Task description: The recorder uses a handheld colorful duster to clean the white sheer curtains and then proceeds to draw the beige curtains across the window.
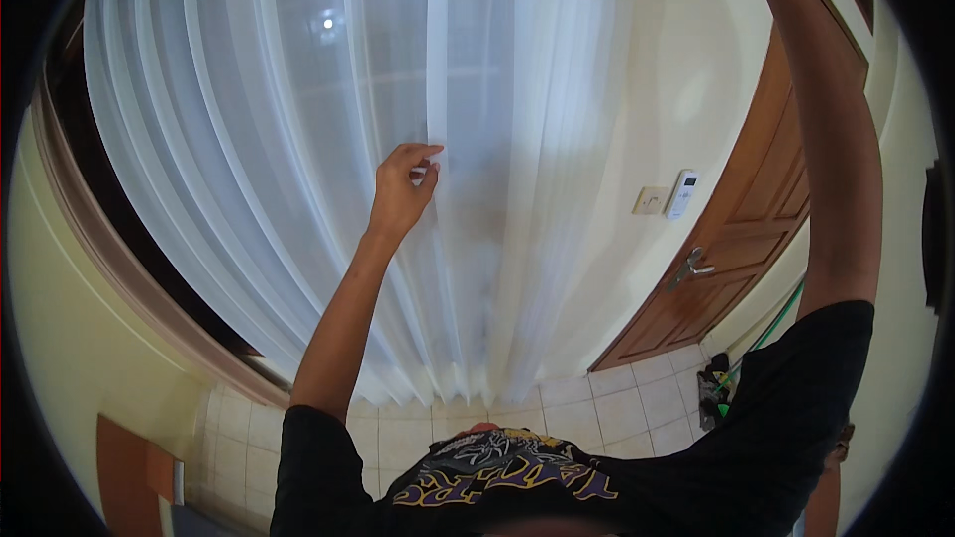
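A long white sheer curtain [477,239] hangs in vertical folds before me, its hem close to the floor. My left hand [403,183] is raised in front of it, beside one bright pleat. Thumb and index finger are bent and apart, with no cloth visible between them. Whether the fingertips touch the pleat cannot be made out. My right arm reaches up along the right side, and its hand is out of view past the top edge.
Right of the curtain, a light switch [650,201] and a white remote control [682,195] are on the wall. Beyond them stands a wooden door [735,231] with a metal handle [692,266]. Dark items [715,384] lie on the tiled floor [619,406]. A thicker beige curtain [134,276] hangs left.
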Available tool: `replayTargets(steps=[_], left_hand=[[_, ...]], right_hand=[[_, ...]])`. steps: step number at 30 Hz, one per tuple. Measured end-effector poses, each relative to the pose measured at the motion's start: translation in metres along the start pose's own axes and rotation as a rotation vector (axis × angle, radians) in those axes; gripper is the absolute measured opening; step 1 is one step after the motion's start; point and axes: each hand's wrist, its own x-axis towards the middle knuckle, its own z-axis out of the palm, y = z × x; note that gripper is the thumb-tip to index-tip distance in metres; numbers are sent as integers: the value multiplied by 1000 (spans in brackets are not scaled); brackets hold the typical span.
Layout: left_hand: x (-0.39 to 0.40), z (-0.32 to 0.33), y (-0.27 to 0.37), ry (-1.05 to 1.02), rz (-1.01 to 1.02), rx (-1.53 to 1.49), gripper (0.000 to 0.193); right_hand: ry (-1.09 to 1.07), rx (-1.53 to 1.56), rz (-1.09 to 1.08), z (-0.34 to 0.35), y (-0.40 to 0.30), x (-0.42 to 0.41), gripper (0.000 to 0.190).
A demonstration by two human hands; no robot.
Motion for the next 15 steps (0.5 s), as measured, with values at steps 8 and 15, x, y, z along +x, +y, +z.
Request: replayTargets(steps=[8,15], left_hand=[[-9,7,-1,-17,-140,-61,14],[-22,21,-2,83,-226,-98,21]], right_hand=[[-174,264,151,1,-17,-58,18],[-256,355,152,15,-15,-110,18]])
